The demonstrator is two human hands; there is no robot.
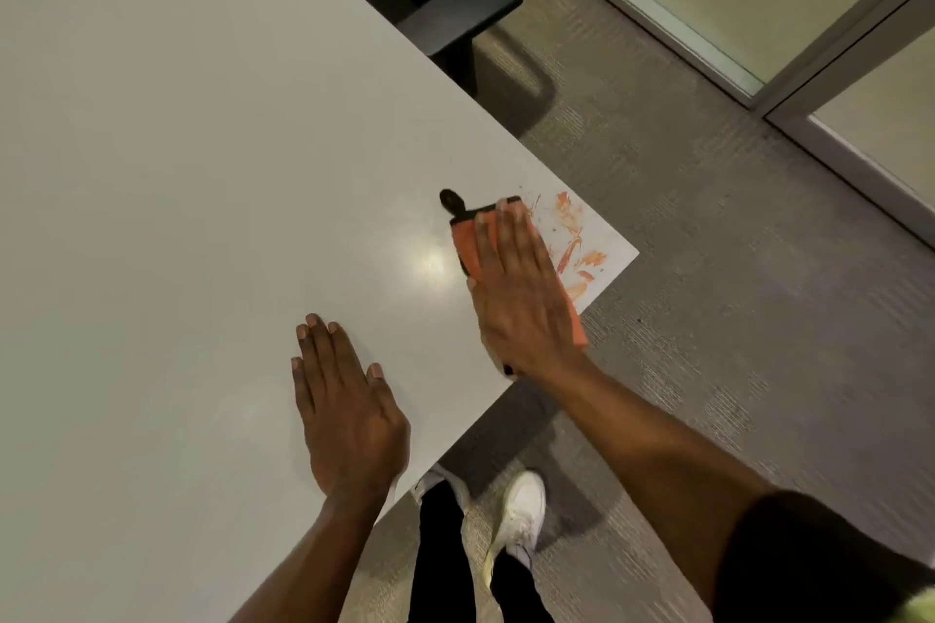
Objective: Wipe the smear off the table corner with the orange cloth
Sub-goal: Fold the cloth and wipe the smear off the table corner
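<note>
An orange smear (574, 243) streaks the right corner of the white table (202, 142). My right hand (516, 288) lies flat, fingers together, pressing down on the orange cloth (464, 245), which has a black edge and a black loop at its far end. The cloth sits just left of the smear and its near end hangs past the table edge. My left hand (344, 405) rests flat on the tabletop near the front edge, holding nothing, well left of the cloth.
A black office chair (455, 10) stands against the table's far right edge. Grey carpet (733, 319) surrounds the corner. Glass partitions with metal frames (809, 66) run along the upper right. My legs and white shoes (521, 511) are below the table edge.
</note>
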